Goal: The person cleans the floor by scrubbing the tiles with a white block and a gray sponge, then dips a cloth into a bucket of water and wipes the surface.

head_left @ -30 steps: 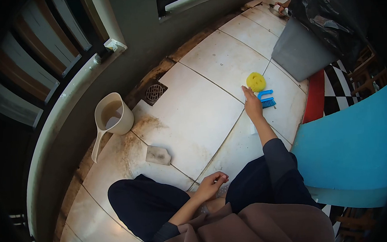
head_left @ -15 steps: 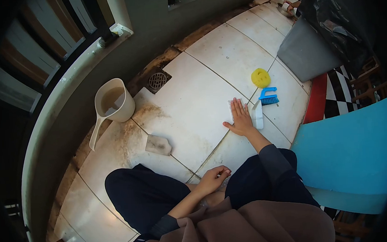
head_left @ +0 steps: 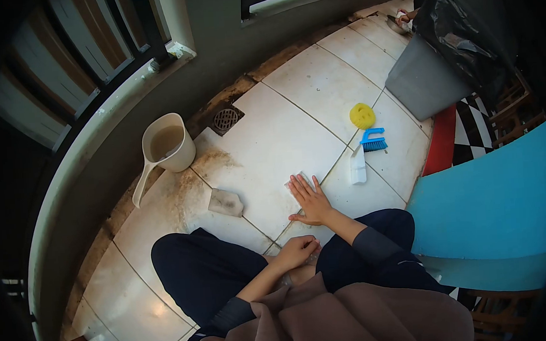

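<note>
My right hand lies flat on the white tiled floor, fingers spread, over a small white piece that shows at its fingertips. Near my lap my left hand rests with curled fingers; what it holds, if anything, is hidden. Beyond my right hand are a white bottle, a blue brush and a round yellow sponge. A grey, stained pointed block lies on the floor left of my right hand. Further left stands a cream dipper with cloudy liquid inside.
A floor drain sits by the low grey wall. A grey bin with a black bag stands at the upper right, a person's hand behind it. A blue panel is on the right.
My right hand has moved from beside the sponge and brush back toward me and to the left, with its fingers now spread on the floor. My left hand has stayed near my lap.
</note>
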